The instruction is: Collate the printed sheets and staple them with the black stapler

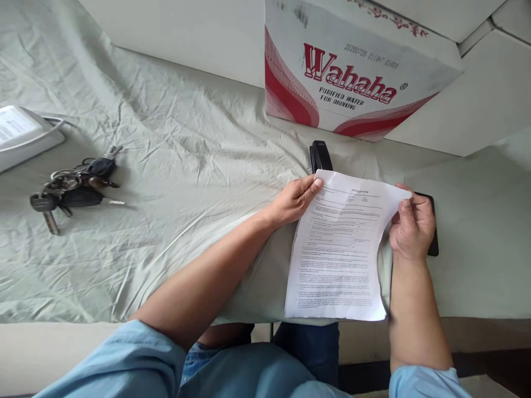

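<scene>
White printed paper point(338, 265), held by its top corners between two bare hands. Left hand point(292, 200): thumb on top, pinching the upper left corner. Right hand point(412, 228): fingers curled, thumb pinching the upper right corner. Paper slopes down from the hands toward the body, lower end unheld, near the worktop point(199, 143) edge. One sheet or several: cannot tell.

Handling, judged: very light, limp, bows between grips, creases or tears easily; loose sheets could slide apart. Best hold: corners or side margins, light pinch, slight tension.

Black stapler point(321, 155), by its looks, just beyond the left hand, lower end hidden by paper. Dark flat object point(433, 229), maybe a phone, partly behind right hand. Wahaha carton point(348, 77) beyond both hands. Keys point(77, 185) and white device point(29, 135) well left of the left hand.
</scene>
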`<act>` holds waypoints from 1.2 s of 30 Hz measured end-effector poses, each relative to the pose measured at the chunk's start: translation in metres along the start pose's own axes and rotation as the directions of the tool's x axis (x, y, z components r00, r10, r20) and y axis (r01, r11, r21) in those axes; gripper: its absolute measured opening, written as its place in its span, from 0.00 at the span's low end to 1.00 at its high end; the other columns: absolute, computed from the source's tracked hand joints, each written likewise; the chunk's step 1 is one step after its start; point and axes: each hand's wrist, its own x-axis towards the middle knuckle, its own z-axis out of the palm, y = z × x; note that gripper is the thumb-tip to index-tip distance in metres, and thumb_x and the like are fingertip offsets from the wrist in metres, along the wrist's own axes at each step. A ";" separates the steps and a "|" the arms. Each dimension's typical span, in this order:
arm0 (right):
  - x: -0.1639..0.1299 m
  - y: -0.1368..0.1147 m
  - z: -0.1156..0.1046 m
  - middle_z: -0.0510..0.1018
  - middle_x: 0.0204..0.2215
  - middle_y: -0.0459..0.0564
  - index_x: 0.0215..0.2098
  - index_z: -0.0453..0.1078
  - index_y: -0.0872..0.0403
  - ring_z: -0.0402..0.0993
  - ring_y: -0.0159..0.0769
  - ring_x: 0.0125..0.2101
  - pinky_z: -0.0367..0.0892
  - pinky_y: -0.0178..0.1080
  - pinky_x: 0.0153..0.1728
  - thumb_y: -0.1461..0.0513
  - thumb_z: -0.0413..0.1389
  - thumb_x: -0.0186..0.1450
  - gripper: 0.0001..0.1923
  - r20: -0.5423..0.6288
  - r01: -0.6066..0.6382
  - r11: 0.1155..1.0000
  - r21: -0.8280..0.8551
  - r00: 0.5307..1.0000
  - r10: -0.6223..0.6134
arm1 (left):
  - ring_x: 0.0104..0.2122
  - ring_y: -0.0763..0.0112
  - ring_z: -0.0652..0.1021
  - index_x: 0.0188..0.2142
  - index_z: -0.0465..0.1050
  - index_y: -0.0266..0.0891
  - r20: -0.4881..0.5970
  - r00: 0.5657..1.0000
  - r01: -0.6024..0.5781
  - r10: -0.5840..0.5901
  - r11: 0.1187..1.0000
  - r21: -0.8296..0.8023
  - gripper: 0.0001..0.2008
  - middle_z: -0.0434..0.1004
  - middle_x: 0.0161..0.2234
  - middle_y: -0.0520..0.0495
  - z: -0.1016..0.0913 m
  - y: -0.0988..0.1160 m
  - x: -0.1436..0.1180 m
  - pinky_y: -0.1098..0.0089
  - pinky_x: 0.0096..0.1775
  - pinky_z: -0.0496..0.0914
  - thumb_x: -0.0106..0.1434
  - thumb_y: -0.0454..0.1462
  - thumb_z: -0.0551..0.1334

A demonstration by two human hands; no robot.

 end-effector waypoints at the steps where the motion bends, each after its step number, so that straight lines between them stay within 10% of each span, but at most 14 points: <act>1: -0.001 0.000 0.001 0.86 0.51 0.52 0.43 0.75 0.47 0.84 0.47 0.52 0.79 0.53 0.57 0.39 0.74 0.66 0.26 -0.008 -0.010 0.999 0.038 1.000 0.010 | 0.32 0.67 0.70 0.36 0.68 0.44 0.009 1.000 0.003 -0.003 1.000 -0.022 0.38 0.70 0.31 0.50 0.000 0.001 -0.001 0.64 0.37 0.69 0.75 0.75 0.55; 9: -0.009 -0.006 0.003 0.91 0.43 0.53 0.45 0.85 0.47 0.89 0.56 0.56 0.83 0.59 0.62 0.36 0.77 0.61 0.29 0.070 -0.162 0.978 0.128 0.986 0.154 | 0.32 0.67 0.72 0.36 0.70 0.44 -0.052 0.998 0.015 -0.022 0.990 -0.141 0.39 0.72 0.31 0.50 0.003 -0.001 0.000 0.65 0.36 0.72 0.73 0.76 0.59; 14: -0.013 -0.003 0.000 0.92 0.41 0.55 0.41 0.87 0.49 0.91 0.57 0.51 0.85 0.59 0.59 0.35 0.73 0.66 0.28 -0.010 -0.046 0.997 -0.067 0.999 0.045 | 0.36 0.65 0.78 0.40 0.75 0.42 -0.096 0.995 0.024 -0.037 0.991 -0.132 0.37 0.78 0.34 0.47 0.004 -0.003 0.001 0.66 0.40 0.76 0.75 0.73 0.60; 22: -0.012 0.000 -0.001 0.81 0.28 0.50 0.29 0.79 0.48 0.88 0.54 0.43 0.85 0.58 0.56 0.31 0.67 0.70 0.32 -0.139 0.076 0.980 -0.186 0.985 -0.103 | 0.38 0.58 0.85 0.36 0.78 0.43 0.146 0.987 0.065 -0.065 0.998 0.002 0.28 0.84 0.34 0.45 0.001 0.000 -0.001 0.62 0.38 0.79 0.77 0.64 0.66; 26: -0.016 -0.005 0.004 0.88 0.37 0.54 0.39 0.85 0.49 0.90 0.57 0.52 0.84 0.58 0.60 0.32 0.64 0.73 0.31 -0.059 0.066 0.981 -0.183 0.995 -0.078 | 0.41 0.59 0.86 0.38 0.79 0.41 0.167 0.982 0.085 -0.089 0.996 0.025 0.26 0.88 0.38 0.45 0.000 0.003 -0.003 0.63 0.44 0.80 0.81 0.58 0.60; 36: -0.004 -0.008 -0.015 0.94 0.44 0.55 0.48 0.89 0.51 0.92 0.56 0.49 0.87 0.56 0.56 0.34 0.74 0.65 0.32 0.046 -0.171 0.965 -0.198 0.982 0.183 | 0.24 0.73 0.66 0.29 0.62 0.45 0.031 0.993 0.108 -0.112 0.989 0.099 0.26 0.61 0.22 0.56 0.001 0.002 0.002 0.67 0.29 0.58 0.77 0.54 0.68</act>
